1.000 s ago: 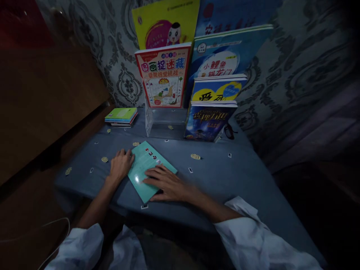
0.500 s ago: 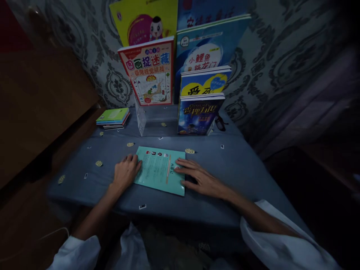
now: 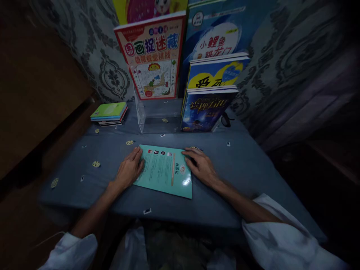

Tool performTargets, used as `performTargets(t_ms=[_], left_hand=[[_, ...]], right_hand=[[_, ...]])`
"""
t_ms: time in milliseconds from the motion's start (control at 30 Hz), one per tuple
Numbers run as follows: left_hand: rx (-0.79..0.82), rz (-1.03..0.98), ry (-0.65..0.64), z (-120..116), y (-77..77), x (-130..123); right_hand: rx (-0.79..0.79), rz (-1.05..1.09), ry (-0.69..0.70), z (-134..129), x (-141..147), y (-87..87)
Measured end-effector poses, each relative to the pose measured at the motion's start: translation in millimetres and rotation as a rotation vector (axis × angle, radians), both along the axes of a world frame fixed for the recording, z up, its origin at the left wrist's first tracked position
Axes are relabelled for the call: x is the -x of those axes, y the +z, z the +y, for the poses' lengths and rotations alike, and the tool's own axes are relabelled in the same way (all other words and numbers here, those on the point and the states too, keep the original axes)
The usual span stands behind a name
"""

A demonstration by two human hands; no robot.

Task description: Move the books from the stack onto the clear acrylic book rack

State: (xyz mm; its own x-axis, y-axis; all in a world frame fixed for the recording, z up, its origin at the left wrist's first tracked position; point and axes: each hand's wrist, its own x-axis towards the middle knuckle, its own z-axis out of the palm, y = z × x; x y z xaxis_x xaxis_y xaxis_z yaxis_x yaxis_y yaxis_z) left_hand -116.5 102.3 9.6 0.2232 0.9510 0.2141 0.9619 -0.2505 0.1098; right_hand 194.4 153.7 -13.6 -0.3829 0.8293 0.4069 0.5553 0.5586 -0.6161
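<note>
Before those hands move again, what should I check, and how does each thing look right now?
1. Teal book lying flat on the table: ok.
2. Left hand at the book's left edge: ok.
3. Right hand by its upper right corner: ok.
4. Firm grip under the book: cannot tell, underside hidden.
5. Small book stack away from both hands: ok.
6. Clear stand apart from the teal book: ok.
</note>
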Motion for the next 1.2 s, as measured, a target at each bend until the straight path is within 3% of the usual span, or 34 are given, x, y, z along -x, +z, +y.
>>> performTargets(t_ms=[400,600,933,1200], left_hand=[[-0.059,-0.027,-0.11,5,-2.9,5],[-0.074,0.024,-0.235,14,1.7,6],[0.014,0.05,-0.41,24,6.8,4],[0.07,0.013,-0.479,32,9.5,-11]], right_hand=[[0.024,0.099,-0.097,-5,-7,11.0],[0.099,0.18,-0.153,-6,-7,18.2],[0.23,0.333,-0.222,-6,-8,10.9],[0.225,0.377,-0.215,-6,-7,8.3]])
